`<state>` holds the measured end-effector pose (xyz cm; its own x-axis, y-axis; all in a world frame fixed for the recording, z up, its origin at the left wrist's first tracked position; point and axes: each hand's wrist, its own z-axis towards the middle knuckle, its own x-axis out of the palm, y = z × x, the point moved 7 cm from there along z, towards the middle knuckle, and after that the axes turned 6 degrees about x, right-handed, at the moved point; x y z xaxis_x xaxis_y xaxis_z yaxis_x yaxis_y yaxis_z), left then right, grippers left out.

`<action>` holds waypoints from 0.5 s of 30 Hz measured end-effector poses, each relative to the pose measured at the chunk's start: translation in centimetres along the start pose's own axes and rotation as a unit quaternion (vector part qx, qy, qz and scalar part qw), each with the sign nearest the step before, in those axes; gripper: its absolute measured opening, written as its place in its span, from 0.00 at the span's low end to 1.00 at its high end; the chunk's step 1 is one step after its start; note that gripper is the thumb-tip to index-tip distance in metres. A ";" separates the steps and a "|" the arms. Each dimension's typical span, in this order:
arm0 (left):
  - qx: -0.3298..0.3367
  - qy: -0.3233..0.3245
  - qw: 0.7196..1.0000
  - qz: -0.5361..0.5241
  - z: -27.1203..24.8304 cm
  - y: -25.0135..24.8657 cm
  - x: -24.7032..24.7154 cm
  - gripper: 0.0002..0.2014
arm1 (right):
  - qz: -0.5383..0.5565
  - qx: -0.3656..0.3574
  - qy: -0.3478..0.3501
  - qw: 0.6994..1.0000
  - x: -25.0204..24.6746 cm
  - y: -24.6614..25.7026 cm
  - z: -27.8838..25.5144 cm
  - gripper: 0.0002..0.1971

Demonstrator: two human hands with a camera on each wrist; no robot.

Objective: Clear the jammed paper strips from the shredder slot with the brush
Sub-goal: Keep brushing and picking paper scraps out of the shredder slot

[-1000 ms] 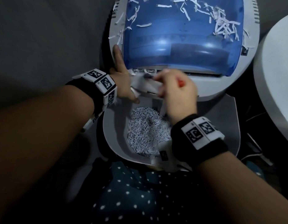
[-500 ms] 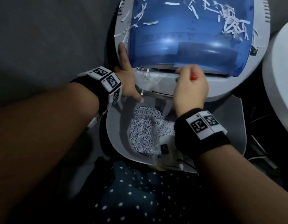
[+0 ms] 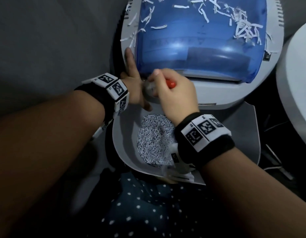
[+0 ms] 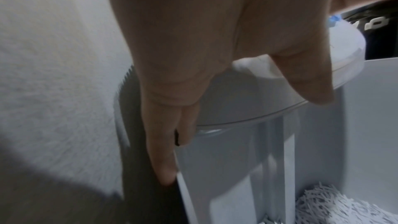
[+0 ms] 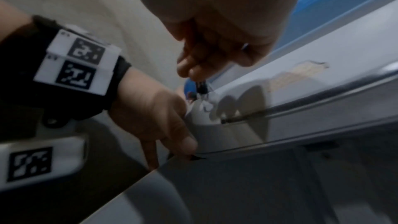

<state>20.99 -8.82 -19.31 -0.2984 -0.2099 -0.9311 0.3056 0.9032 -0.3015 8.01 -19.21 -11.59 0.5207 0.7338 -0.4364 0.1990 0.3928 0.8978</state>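
A grey shredder (image 3: 208, 93) with a blue see-through cover (image 3: 191, 40) stands ahead, and loose paper strips (image 3: 245, 30) lie on the cover. My right hand (image 3: 176, 97) grips a brush by its red handle (image 3: 171, 84). The dark bristles (image 5: 201, 88) point down at the left end of the slot under the cover's front edge. My left hand (image 3: 133, 86) rests on the shredder's front left corner. Its forefinger lies straight along the cover's side, and the thumb (image 4: 312, 83) sits on the front rim. The two hands almost touch.
The pulled-out grey bin (image 3: 243, 134) below the shredder holds a pile of shredded paper (image 3: 154, 140). A white round tabletop (image 3: 294, 83) crowds the right side, with cables (image 3: 277, 162) on the floor under it. Grey carpet (image 3: 54, 48) lies to the left. Dotted blue clothing (image 3: 148, 212) is nearest me.
My right hand swept the brush right along the slot, then back left to the end beside my left hand. The left hand has kept its place on the corner.
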 end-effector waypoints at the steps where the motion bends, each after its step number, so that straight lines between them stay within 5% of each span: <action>1: 0.009 0.037 0.999 -0.003 -0.2 0.0 0.0 0.80 | -0.020 0.019 -0.031 0.999 -0.8 -0.7 0.2 0.20; 5: 0.046 0.090 0.995 -0.009 -1.4 -0.4 -1.5 0.85 | -0.009 0.010 -0.164 0.986 -5.0 -0.4 0.3 0.22; 8: 0.027 0.053 0.998 0.019 -0.5 -0.4 -0.2 0.81 | 0.039 -0.057 -0.108 0.992 -2.9 2.2 -0.1 0.22; 11: 0.029 0.035 0.998 0.036 -0.2 -0.4 -0.2 0.82 | -0.044 -0.002 -0.019 0.999 -0.5 0.6 0.2 0.18; 13: 0.056 0.089 0.994 0.018 -0.6 -0.5 -0.4 0.87 | -0.087 0.055 -0.042 0.994 -1.9 -2.0 0.4 0.16; 15: 0.079 0.102 0.991 0.024 -0.9 -0.6 -1.1 0.87 | -0.008 0.085 -0.108 0.990 -4.8 -3.5 0.1 0.14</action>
<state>20.37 -8.79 -17.89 -0.4514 -0.0737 -0.8893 0.4562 0.8374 -0.3010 4.88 -24.13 -12.63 0.6782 0.5854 -0.4442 0.3359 0.2908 0.8959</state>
